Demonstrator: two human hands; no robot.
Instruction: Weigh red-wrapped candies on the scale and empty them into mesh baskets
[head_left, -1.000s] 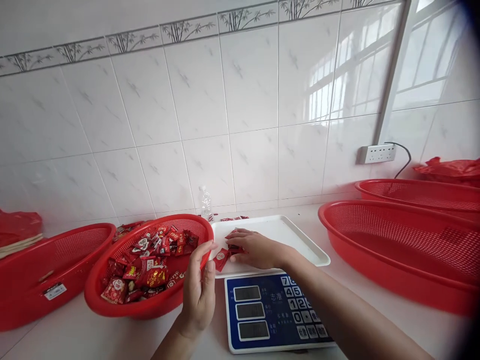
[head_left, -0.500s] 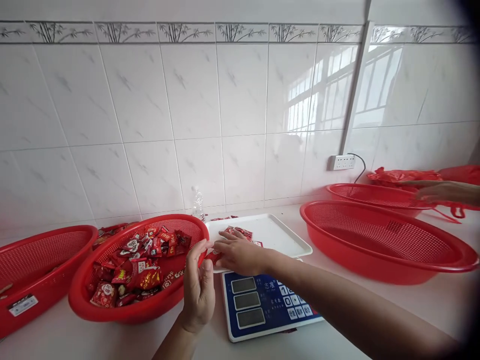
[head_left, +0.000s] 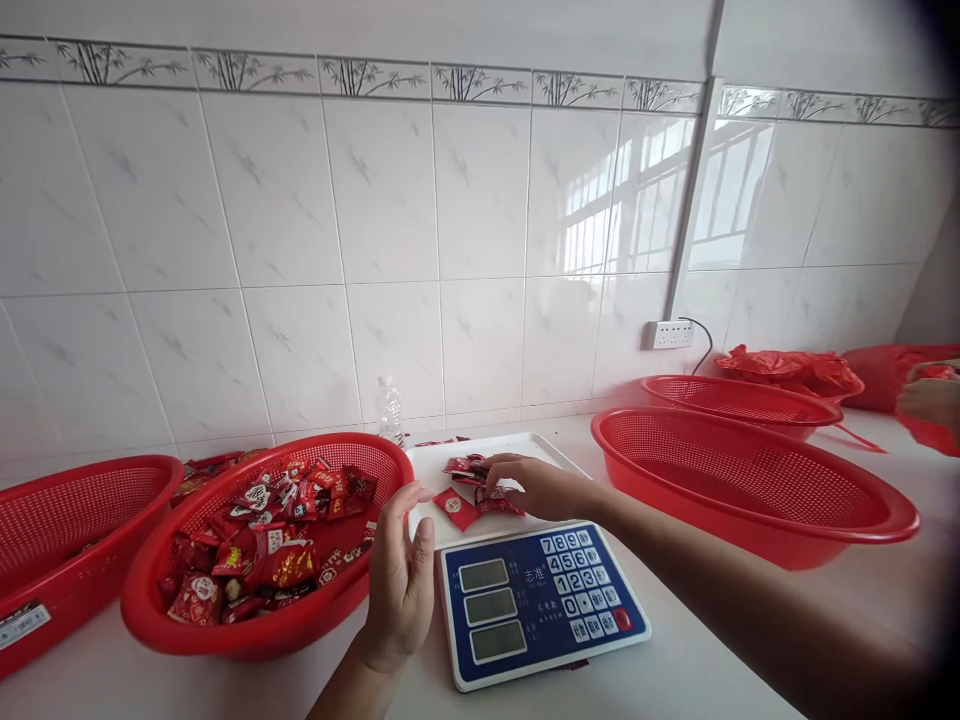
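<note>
Head view: right hand (head_left: 541,487) pinches crinkly red packets (head_left: 480,478) on white tray (head_left: 525,445); left hand (head_left: 401,585) open, empty.

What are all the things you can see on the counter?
Baskets: four, red; two left, two right.
Sweet packets: many, mostly red; in the second basket from the left.
Tray: one, white; on the scale, a few red packets on it.
Scale: one, blue panel; front middle.
Bottle: one, clear; by the wall.
Socket: one, white; on the wall.
Red bags: far right.
Another person's hand: right edge.
Left hand: open, beside the basket rim.
Right hand: on the tray's packets.
</note>
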